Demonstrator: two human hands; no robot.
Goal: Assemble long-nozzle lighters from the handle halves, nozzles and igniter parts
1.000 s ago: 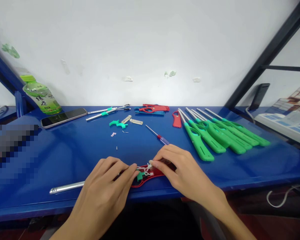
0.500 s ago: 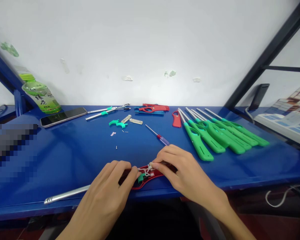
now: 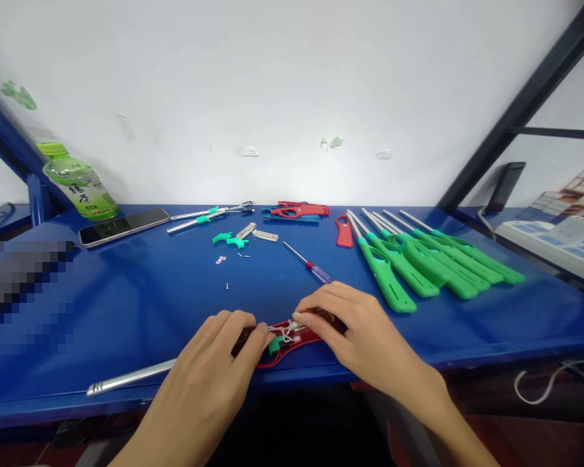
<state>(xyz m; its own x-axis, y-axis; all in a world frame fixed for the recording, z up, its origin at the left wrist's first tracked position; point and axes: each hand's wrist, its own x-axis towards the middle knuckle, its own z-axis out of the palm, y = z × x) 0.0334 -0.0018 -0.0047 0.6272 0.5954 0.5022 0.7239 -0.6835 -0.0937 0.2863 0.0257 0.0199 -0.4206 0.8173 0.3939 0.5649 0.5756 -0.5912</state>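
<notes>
A red lighter handle half [image 3: 299, 347] lies at the table's front edge, its inside showing. Within it sit a green trigger [image 3: 274, 344] and white wires [image 3: 287, 334]. The silver tube [image 3: 131, 377] of this lighter points out to the left, partly behind my left hand. My left hand [image 3: 214, 363] is closed on the left part of the handle, thumb and forefinger by the trigger. At the handle's right part, my right hand [image 3: 355, 324] pinches a small pale part [image 3: 292, 324] beside the wires. Its palm hides the handle's right end.
A screwdriver [image 3: 309, 263] lies beyond my right hand. Several green lighters [image 3: 418, 259] fan out at right. Green triggers [image 3: 237, 242], clear tanks [image 3: 265, 236], a tiny screw [image 3: 227, 286], metal tubes [image 3: 189, 224] and red shells [image 3: 302, 210] lie farther back. A phone [image 3: 124, 227] and bottle [image 3: 82, 185] stand left.
My right fingers have shifted very slightly at the small pale part. My left hand and the handle stay almost where they were.
</notes>
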